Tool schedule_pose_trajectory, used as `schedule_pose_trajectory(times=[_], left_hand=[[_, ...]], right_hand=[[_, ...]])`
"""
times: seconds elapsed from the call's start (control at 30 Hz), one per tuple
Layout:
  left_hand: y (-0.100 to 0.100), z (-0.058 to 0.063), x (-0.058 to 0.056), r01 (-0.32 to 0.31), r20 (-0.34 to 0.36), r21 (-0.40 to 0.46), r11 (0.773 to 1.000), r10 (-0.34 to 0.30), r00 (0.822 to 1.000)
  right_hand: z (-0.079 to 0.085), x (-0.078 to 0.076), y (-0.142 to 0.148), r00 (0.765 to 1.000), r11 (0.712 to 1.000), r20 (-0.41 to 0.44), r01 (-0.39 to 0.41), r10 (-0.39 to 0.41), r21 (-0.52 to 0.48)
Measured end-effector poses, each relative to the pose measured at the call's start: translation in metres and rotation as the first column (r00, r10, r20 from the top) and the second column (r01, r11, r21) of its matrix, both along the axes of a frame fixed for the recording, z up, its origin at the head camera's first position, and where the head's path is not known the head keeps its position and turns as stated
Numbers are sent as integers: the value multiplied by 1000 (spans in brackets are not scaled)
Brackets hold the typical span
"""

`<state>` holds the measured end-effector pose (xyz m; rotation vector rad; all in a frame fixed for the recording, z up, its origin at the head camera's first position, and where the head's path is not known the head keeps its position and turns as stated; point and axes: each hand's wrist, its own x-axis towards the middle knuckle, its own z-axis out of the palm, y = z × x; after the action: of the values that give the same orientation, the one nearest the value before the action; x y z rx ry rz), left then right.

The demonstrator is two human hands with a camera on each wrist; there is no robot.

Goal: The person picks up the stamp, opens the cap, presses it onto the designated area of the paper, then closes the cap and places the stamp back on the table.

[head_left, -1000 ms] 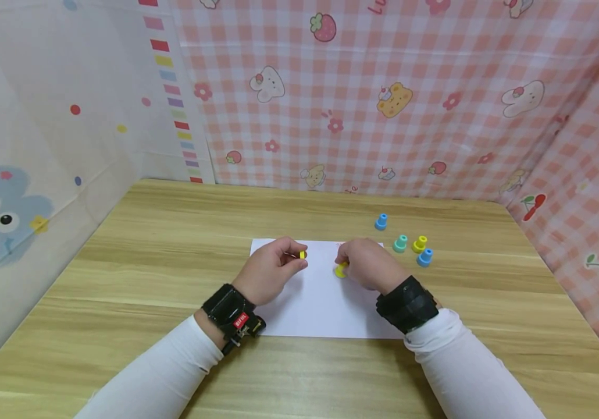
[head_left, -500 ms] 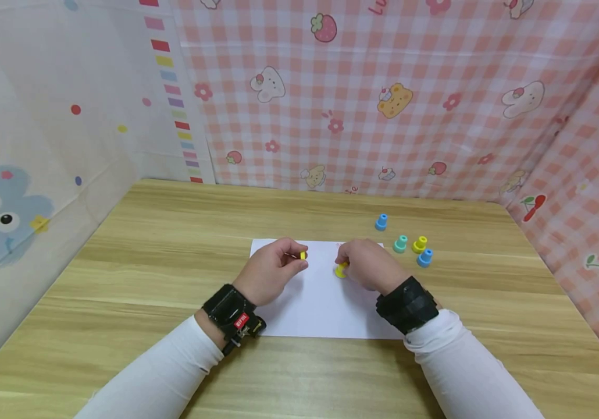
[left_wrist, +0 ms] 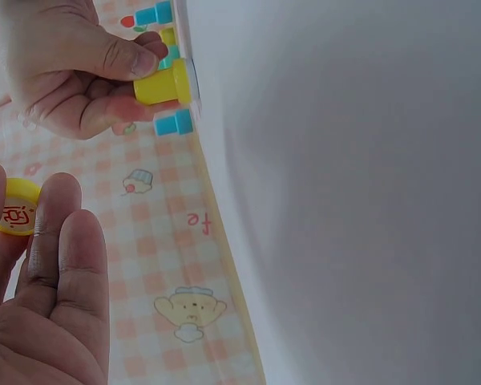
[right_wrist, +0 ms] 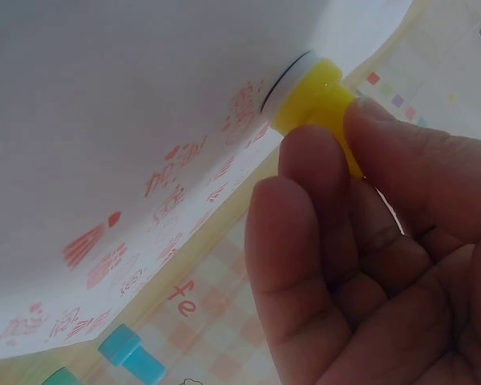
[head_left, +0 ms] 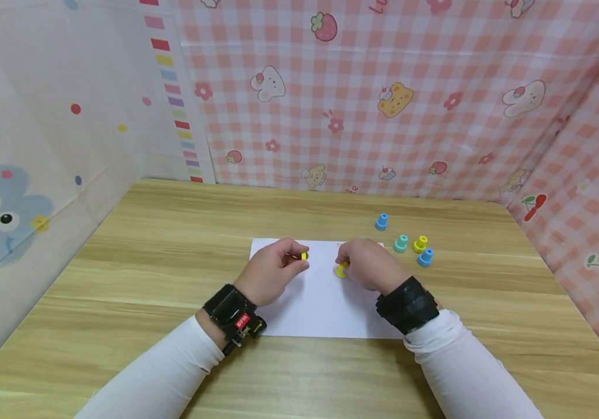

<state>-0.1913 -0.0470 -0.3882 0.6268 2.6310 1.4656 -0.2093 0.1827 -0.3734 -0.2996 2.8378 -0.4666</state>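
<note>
My right hand (head_left: 374,265) grips a yellow toy stamp (right_wrist: 321,104) by its handle. The stamp's white base meets the sheet of white paper (head_left: 305,308), right at the surface in both wrist views. To the left, my left hand (head_left: 265,273) pinches a small round yellow stamp cap (left_wrist: 19,207) between thumb and fingers, raised over the paper. A red design shows on the cap's face in the left wrist view. Red stamped prints (right_wrist: 176,170) run along the paper in the right wrist view.
Beyond the paper's right corner stand several stamps: a blue stamp (head_left: 381,222) farthest back, a teal stamp (head_left: 400,244), a yellow stamp (head_left: 420,244) and another blue stamp (head_left: 425,258). Patterned cloth (head_left: 352,145) encloses the wooden table (head_left: 121,279) at the back and sides.
Almost nothing differs. My left hand with the cap has shifted very slightly to the right, while my right hand keeps the stamp in the same place.
</note>
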Motion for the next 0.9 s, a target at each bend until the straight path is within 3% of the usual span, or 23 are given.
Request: schedule_pose_trajectory(times=[0.9], left_hand=[[-1, 0, 0, 6, -18, -7, 1000, -6, 1000]], right_hand=[[-2, 0, 2, 1000, 1000, -1, 5, -5, -27]])
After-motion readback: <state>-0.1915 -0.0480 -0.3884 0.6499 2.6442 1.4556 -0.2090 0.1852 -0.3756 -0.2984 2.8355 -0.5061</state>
